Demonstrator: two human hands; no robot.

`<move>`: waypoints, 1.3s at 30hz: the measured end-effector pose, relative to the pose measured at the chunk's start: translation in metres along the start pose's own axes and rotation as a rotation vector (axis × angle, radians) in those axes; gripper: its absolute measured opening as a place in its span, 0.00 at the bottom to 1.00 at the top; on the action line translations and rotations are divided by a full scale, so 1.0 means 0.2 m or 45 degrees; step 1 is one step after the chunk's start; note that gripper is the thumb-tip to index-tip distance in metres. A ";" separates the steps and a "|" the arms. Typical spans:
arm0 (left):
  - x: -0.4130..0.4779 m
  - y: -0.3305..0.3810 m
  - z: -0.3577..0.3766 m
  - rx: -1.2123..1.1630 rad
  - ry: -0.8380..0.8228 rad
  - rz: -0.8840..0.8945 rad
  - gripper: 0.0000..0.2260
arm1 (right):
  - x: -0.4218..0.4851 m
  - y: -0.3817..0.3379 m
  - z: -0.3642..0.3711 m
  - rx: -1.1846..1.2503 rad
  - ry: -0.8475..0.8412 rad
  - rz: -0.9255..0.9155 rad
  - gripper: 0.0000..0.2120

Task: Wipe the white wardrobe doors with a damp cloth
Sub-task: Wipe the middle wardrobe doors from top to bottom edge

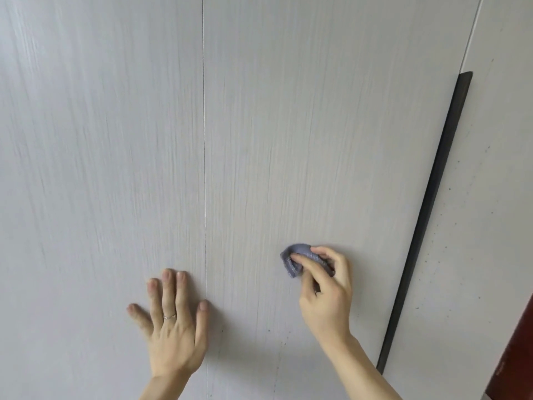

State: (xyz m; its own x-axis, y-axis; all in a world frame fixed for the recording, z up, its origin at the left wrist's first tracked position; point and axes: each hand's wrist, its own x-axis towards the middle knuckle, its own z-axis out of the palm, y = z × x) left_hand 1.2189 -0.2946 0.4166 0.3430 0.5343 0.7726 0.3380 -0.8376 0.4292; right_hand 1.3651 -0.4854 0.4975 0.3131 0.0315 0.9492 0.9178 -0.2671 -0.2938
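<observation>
The R hand [324, 287] pinches a small bunched blue-grey cloth [297, 256] btw thumb and curled fingers [323, 251] and holds it against the middle wardrobe door [288, 125], in the lower part of this door, well to the right of the thin seam [204, 168]. The L hand [173, 324] lies flat on the left door [86, 140], fingers straight and spread apart, thumb tip just at the seam; a thin ring [169, 316] is on one finger. A long dark handle strip [432, 212] runs along the right edge of the middle door, w/ another white panel [490, 168] beyond it. Small dark specks show on this panel.
</observation>
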 end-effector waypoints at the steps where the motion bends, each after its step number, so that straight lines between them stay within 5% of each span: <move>1: 0.00 0.00 0.02 0.003 0.040 0.000 0.30 | -0.08 0.02 0.01 0.008 -0.018 -0.029 0.16; 8: -0.04 -0.06 0.02 0.009 0.082 0.097 0.33 | -0.59 0.14 0.02 -0.025 -0.319 -0.190 0.21; 12: -0.10 -0.11 -0.01 0.049 0.045 0.203 0.32 | -0.23 0.20 -0.06 0.019 -0.050 0.010 0.22; 16: -0.11 -0.11 0.04 0.020 0.124 0.210 0.31 | 0.02 0.36 -0.19 -0.057 0.189 -0.035 0.19; 24: -0.13 -0.20 0.16 -0.030 0.386 0.295 0.27 | -0.70 0.69 -0.10 -0.032 0.380 0.021 0.24; 29: -0.32 -0.34 0.23 0.063 0.321 0.408 0.24 | -1.18 0.79 -0.02 0.036 0.343 0.038 0.20; 39: -0.41 -0.36 0.14 0.202 0.142 0.398 0.27 | -0.76 0.53 0.04 0.113 0.475 0.189 0.15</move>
State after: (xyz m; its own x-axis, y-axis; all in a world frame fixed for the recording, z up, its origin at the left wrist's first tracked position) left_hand 1.1901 -0.2761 0.3094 0.3567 0.2322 0.9049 0.3665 -0.9258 0.0931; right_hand 1.4160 -0.5112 0.3223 0.3486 -0.3570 0.8666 0.8919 -0.1579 -0.4238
